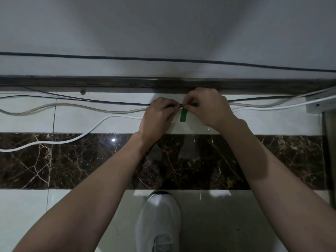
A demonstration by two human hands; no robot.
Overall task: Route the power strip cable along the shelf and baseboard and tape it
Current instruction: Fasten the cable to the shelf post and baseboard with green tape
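- Hands: left hand (158, 113) and right hand (207, 108) are close together with fingertips almost meeting. Both pinch the black cable (109, 102), one on each side of the tape (183, 115).
- Tape: short green strip. Its top end is at the cable between the fingertips and the rest lies toward the floor's near edge over white tile. Cannot tell whether it is stuck down.
- Cable: runs along the floor's far edge, just in front of the baseboard (127, 82). Grey cable (72, 106) and white cable (101, 124) lie loose and wavy nearer the camera.
- Step, as judged: tape is being fixed at the cable and is not yet pressed flat.
- Risk: uneven release, so the strip folds on itself or clings to a finger.
- Risk: glossy tile gives a weak bond, so the cable springs away from the baseboard.
- Risk: grey cable passes under the hands and could be caught under the same strip.
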